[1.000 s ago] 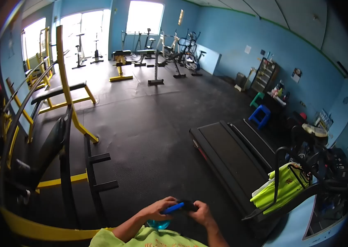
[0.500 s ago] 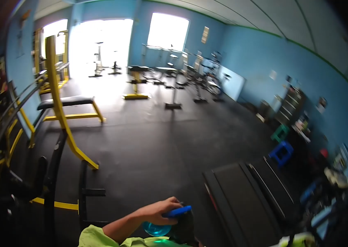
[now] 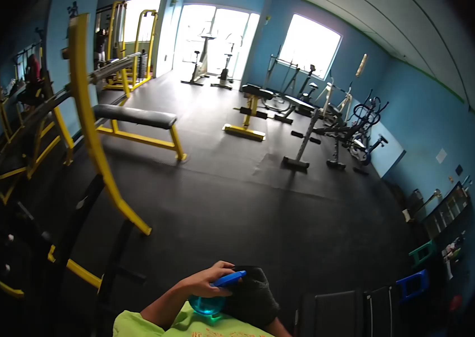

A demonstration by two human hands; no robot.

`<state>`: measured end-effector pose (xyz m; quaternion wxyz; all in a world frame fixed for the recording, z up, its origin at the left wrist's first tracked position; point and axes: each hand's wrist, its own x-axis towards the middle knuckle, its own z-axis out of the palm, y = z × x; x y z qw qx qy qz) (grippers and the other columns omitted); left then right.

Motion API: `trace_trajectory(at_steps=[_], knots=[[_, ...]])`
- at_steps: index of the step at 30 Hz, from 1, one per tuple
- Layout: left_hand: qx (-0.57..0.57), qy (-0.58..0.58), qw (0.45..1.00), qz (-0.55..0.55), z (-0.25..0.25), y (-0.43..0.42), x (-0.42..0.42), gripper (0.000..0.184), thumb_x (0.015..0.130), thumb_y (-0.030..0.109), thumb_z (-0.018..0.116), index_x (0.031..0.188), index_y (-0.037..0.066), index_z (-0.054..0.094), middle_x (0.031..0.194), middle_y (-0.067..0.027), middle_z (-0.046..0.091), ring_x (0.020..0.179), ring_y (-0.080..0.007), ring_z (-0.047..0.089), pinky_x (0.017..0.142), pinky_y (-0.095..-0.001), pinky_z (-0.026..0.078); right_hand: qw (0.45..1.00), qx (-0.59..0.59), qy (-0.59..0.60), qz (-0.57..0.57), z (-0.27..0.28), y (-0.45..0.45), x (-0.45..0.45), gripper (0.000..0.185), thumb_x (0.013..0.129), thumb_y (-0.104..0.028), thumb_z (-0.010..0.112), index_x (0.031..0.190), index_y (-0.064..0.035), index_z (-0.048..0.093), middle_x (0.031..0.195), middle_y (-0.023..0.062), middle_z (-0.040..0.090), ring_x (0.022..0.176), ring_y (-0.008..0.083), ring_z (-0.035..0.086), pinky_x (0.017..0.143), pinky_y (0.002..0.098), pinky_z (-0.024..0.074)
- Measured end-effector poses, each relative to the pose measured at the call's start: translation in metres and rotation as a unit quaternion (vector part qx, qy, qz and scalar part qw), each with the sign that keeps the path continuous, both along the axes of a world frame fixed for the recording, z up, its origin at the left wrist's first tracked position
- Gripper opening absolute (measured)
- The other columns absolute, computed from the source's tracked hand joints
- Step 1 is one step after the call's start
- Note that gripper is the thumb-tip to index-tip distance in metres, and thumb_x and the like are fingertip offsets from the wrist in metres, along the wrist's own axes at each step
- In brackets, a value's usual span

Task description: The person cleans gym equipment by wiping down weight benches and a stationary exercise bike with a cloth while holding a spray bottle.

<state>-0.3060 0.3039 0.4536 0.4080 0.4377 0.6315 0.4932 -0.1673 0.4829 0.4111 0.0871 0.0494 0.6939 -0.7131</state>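
Note:
At the bottom centre, my left hand point(image 3: 206, 282) is wrapped round the neck of a spray bottle point(image 3: 206, 305). The bottle has a blue trigger head pointing right and a clear body with teal liquid, held close against a lime-green shirt point(image 3: 192, 326). A dark grey cloth point(image 3: 253, 300) hangs right beside the bottle and touches or nearly touches its head. My right forearm point(image 3: 277, 328) comes up from below to this cloth. The cloth covers my right hand, so its fingers do not show; the cloth appears to be held by it.
A yellow upright frame point(image 3: 88, 123) and padded bench point(image 3: 136, 116) stand at the left. Further off are a small yellow-based bench point(image 3: 244, 132) and exercise bikes point(image 3: 367, 121). Treadmills point(image 3: 330, 312), a blue stool point(image 3: 413, 285) and a green stool point(image 3: 422, 253) are at the lower right.
The view has swung left and tilted, so the room's equipment sits further right. The cloth and the right forearm show more fully now. My left hand keeps its hold on the spray bottle.

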Motion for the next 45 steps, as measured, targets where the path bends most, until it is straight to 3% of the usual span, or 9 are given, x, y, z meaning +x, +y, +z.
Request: trace_trajectory(at_steps=[7, 17, 19, 23, 27, 29, 30, 38, 45], knots=[[0.037, 0.137, 0.990, -0.013, 0.017, 0.109, -0.163, 0.053, 0.080, 0.022, 0.075, 0.129, 0.016, 0.055, 0.142, -0.0174, 0.042, 0.129, -0.0326, 0.047, 0.103, -0.0448, 0.041, 0.903, 0.419, 0.092, -0.031, -0.089, 0.142, -0.109, 0.050, 0.091, -0.047, 0.062, 0.117, -0.0035, 0.060, 0.117, 0.0134, 0.064, 0.110, 0.0233, 0.059, 0.100, 0.0436, 0.0454], [0.046, 0.024, 0.990, 0.132, -0.023, 0.228, -0.350, 0.051, 0.083, 0.015, 0.069, 0.131, 0.008, 0.051, 0.099, -0.0073, 0.061, 0.093, -0.0175, 0.063, 0.086, -0.0332, 0.049, 0.866, 0.467, -0.154, -0.095, -0.019, 0.288, -0.323, 0.054, 0.089, -0.054, 0.058, 0.116, -0.0071, 0.063, 0.120, 0.0097, 0.062, 0.109, 0.0276, 0.060, 0.101, 0.0452, 0.0438], [-0.006, 0.027, 0.987, 0.156, -0.012, 0.235, -0.388, 0.048, 0.085, 0.016, 0.068, 0.130, 0.007, 0.053, 0.102, -0.0078, 0.061, 0.091, -0.0154, 0.063, 0.083, -0.0311, 0.050, 0.590, 0.758, 0.277, -0.031, -0.009, 0.307, -0.378, 0.046, 0.095, -0.046, 0.053, 0.118, -0.0076, 0.062, 0.122, 0.0119, 0.062, 0.102, 0.0255, 0.064, 0.095, 0.0431, 0.0484], [-0.042, 0.021, 0.973, 0.225, 0.011, 0.255, -0.465, 0.046, 0.085, 0.015, 0.069, 0.128, 0.005, 0.053, 0.102, -0.0068, 0.062, 0.091, -0.0126, 0.064, 0.083, -0.0297, 0.052, 0.309, 0.849, 0.410, -0.126, -0.002, 0.363, -0.543, 0.044, 0.100, -0.037, 0.047, 0.130, -0.0072, 0.056, 0.127, 0.0104, 0.061, 0.102, 0.0239, 0.064, 0.098, 0.0390, 0.0484], [0.029, 0.015, 0.936, 0.351, 0.002, 0.272, -0.541, 0.046, 0.084, 0.014, 0.070, 0.126, 0.004, 0.054, 0.104, -0.0074, 0.061, 0.092, -0.0132, 0.064, 0.081, -0.0268, 0.053, 0.190, 0.864, 0.459, -0.086, 0.036, 0.418, -0.684, 0.053, 0.098, -0.043, 0.051, 0.140, -0.0098, 0.047, 0.143, 0.0088, 0.046, 0.122, 0.0218, 0.054, 0.105, 0.0387, 0.0452], [0.031, -0.032, 0.913, 0.405, -0.017, 0.280, -0.587, 0.047, 0.083, 0.013, 0.071, 0.125, 0.003, 0.054, 0.104, -0.0077, 0.061, 0.091, -0.0129, 0.064, 0.081, -0.0267, 0.053, 0.898, 0.286, 0.311, -0.123, 0.008, 0.437, -0.768, 0.050, 0.097, -0.039, 0.052, 0.138, -0.0098, 0.048, 0.143, 0.0067, 0.046, 0.125, 0.0190, 0.051, 0.105, 0.0374, 0.0457], [0.030, -0.048, 0.903, 0.426, -0.023, 0.287, -0.609, 0.047, 0.082, 0.012, 0.072, 0.124, 0.002, 0.054, 0.105, -0.0084, 0.062, 0.090, -0.0120, 0.064, 0.081, -0.0264, 0.053, 0.981, -0.137, 0.103, -0.095, 0.001, 0.437, -0.801, 0.049, 0.097, -0.036, 0.052, 0.137, -0.0098, 0.048, 0.143, 0.0056, 0.046, 0.126, 0.0176, 0.050, 0.105, 0.0367, 0.0459], [0.013, 0.071, 0.926, 0.370, -0.009, 0.339, -0.857, 0.053, 0.085, 0.029, 0.070, 0.128, 0.003, 0.051, 0.114, -0.0135, 0.058, 0.089, -0.0212, 0.066, 0.079, -0.0320, 0.053, 0.978, 0.023, 0.198, -0.062, -0.030, 0.471, -0.960, 0.041, 0.081, -0.020, 0.062, 0.120, -0.0068, 0.060, 0.128, 0.0098, 0.058, 0.109, 0.0254, 0.059, 0.090, 0.0528, 0.0489], [0.017, 0.215, 0.939, 0.268, 0.010, 0.394, -1.059, 0.051, 0.088, 0.028, 0.071, 0.126, 0.003, 0.050, 0.112, -0.0109, 0.057, 0.090, -0.0189, 0.064, 0.080, -0.0310, 0.052, 0.964, -0.215, 0.158, -0.003, -0.068, 0.467, -1.139, 0.039, 0.082, -0.018, 0.063, 0.118, -0.0065, 0.060, 0.125, 0.0115, 0.059, 0.108, 0.0251, 0.059, 0.090, 0.0513, 0.0491]])
